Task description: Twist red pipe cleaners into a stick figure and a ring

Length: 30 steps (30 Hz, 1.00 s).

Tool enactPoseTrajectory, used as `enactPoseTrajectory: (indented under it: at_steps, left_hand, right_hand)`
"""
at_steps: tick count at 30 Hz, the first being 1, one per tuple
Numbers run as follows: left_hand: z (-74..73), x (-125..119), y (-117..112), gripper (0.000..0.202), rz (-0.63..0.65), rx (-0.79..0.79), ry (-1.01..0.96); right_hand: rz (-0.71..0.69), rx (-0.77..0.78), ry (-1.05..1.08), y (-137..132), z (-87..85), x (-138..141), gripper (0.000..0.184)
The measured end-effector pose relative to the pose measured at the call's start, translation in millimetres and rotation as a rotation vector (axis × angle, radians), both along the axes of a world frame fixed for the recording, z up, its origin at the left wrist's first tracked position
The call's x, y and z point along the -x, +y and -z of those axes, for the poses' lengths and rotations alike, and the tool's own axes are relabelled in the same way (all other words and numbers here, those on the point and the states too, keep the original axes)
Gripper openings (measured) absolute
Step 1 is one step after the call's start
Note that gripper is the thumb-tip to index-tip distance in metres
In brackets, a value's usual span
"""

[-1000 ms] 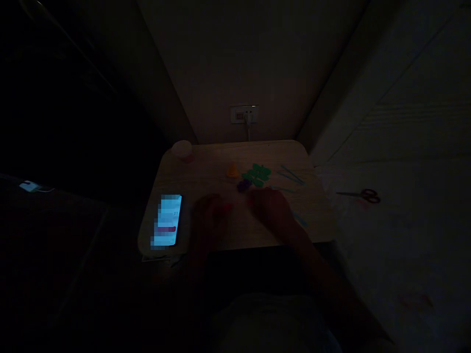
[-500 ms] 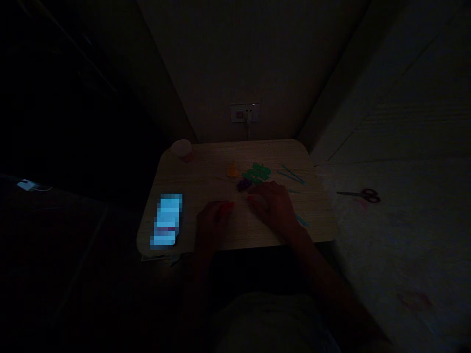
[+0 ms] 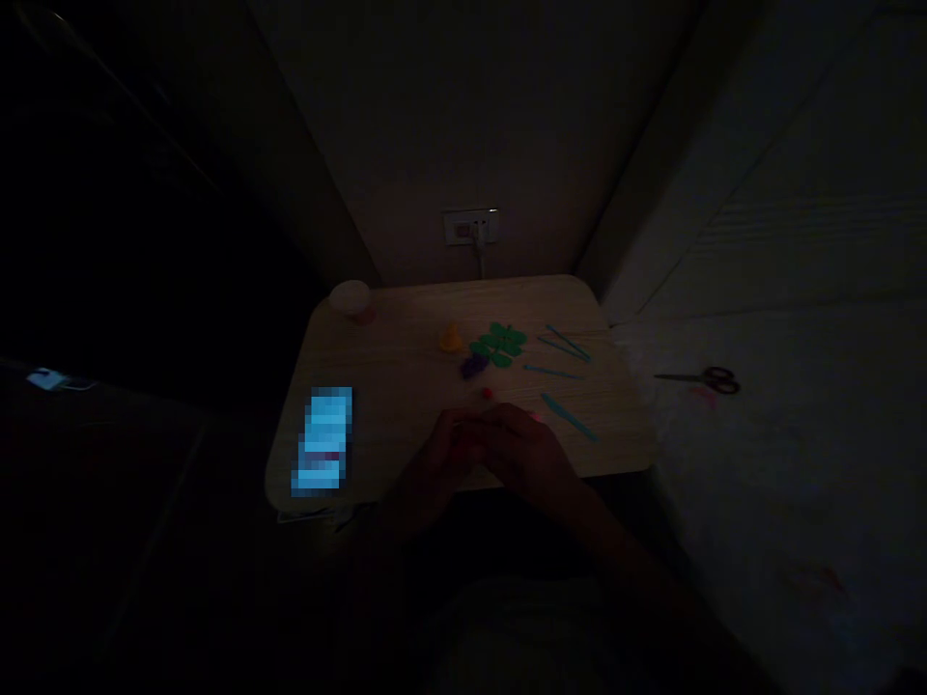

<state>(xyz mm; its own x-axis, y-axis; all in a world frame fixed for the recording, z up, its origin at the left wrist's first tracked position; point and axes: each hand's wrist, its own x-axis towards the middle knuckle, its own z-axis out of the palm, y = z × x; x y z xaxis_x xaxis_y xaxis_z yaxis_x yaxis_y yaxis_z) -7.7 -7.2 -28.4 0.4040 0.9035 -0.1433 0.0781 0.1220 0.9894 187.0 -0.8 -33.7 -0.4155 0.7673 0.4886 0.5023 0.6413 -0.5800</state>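
The scene is very dark. My left hand [image 3: 435,458] and my right hand [image 3: 525,449] meet at the near edge of a small wooden table [image 3: 406,357], fingers curled together around something small and reddish that I cannot make out. A tiny red piece [image 3: 487,393] lies just beyond my fingertips. Farther back sit a purple piece [image 3: 474,366], green leaf-like pieces [image 3: 499,344] and an orange piece [image 3: 450,338]. Thin teal sticks [image 3: 566,416] lie to the right of my right hand.
A lit phone [image 3: 323,439] lies on the table's left front corner. A pale round container [image 3: 351,297] stands at the back left. A wall socket [image 3: 470,227] with a cable is behind the table. Scissors [image 3: 699,380] rest on the pale surface to the right.
Both hands have drawn back toward the table's near edge and come together. The right hand has left the purple and green pieces, and a small red piece now shows on the table.
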Motion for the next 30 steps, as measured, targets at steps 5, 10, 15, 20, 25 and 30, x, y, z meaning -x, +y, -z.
enactPoseTrajectory:
  at_steps: [5, 10, 15, 20, 25, 30]
  left_hand:
    - [1.9, 2, 0, 0.055, 0.033, 0.007, 0.031]
    - [-9.9, -3, 2, 0.030, 0.064, -0.031, 0.281]
    - [-14.7, -6, 4, 0.037, 0.026, -0.046, 0.442]
    - [-9.7, -5, 6, 0.038, -0.004, -0.060, 0.469]
    - [-10.8, -8, 9, 0.037, -0.036, -0.109, 0.346]
    - [-8.4, -9, 9, 0.035, -0.069, -0.112, 0.305]
  right_hand:
    - [-0.060, 0.095, -0.071, 0, -0.1, -6, 0.023]
    - [0.005, 0.093, -0.131, -3, 7.2, -7, 0.019]
    - [0.040, 0.000, -0.204, -7, 11.0, 0, 0.032]
    - [0.078, 0.021, -0.122, -9, 11.8, 0, 0.027]
    - [0.085, 0.042, -0.087, -7, 4.7, -3, 0.027]
    - [0.071, 0.038, -0.166, -3, -1.0, -5, 0.030]
